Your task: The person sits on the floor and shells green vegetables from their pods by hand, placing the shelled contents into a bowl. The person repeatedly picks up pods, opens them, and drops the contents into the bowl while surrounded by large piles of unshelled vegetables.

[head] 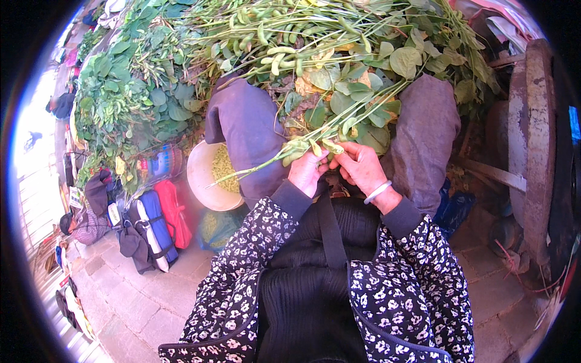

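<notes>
Between my knees, my left hand point(307, 172) grips a cut soybean stalk point(268, 162) that still bears pods and runs from lower left to upper right. My right hand point(363, 167), with a pale bangle at the wrist, pinches a green soybean pod point(332, 146) between thumb and fingers. The two hands almost touch. A white bowl point(198, 169) beside my left knee holds shelled green beans point(225, 170); my trouser leg covers part of it. Leafy soybean plants point(290, 34) with many pods lie heaped beyond my knees.
Left of the bowl stand a red bag point(172, 213) and a blue bag point(156, 227). A translucent plastic bag point(217, 229) sits below the bowl. At right is a worn wheel-like rim point(538, 149), with a dark blue plastic bag point(454, 208) nearby. A person point(93, 227) is at far left.
</notes>
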A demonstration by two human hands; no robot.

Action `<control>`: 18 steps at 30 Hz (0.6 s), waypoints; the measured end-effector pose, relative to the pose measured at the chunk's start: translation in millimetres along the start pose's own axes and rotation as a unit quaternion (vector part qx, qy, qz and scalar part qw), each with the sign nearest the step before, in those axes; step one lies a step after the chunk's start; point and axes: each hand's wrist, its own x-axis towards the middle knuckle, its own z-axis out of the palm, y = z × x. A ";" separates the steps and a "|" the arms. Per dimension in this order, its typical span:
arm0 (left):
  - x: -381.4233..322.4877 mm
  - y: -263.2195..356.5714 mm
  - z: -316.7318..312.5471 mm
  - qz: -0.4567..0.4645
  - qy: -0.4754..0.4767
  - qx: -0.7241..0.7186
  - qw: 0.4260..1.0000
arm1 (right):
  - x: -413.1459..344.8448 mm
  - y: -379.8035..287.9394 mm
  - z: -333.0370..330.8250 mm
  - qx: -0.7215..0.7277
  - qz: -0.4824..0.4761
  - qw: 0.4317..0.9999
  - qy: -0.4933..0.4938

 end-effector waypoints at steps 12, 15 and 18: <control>3.2 7.9 -13.7 -0.089 -0.070 -0.051 0.992 | 5.5 2.0 -15.3 0.110 0.098 0.985 -0.094; 8.4 6.6 -14.3 -0.085 -0.086 -0.057 0.991 | 2.1 -8.3 -16.8 0.106 0.100 0.986 -0.077; -6.7 5.2 10.8 -0.011 -0.022 0.074 0.997 | -5.6 -16.9 -7.9 -0.165 -0.051 0.984 0.041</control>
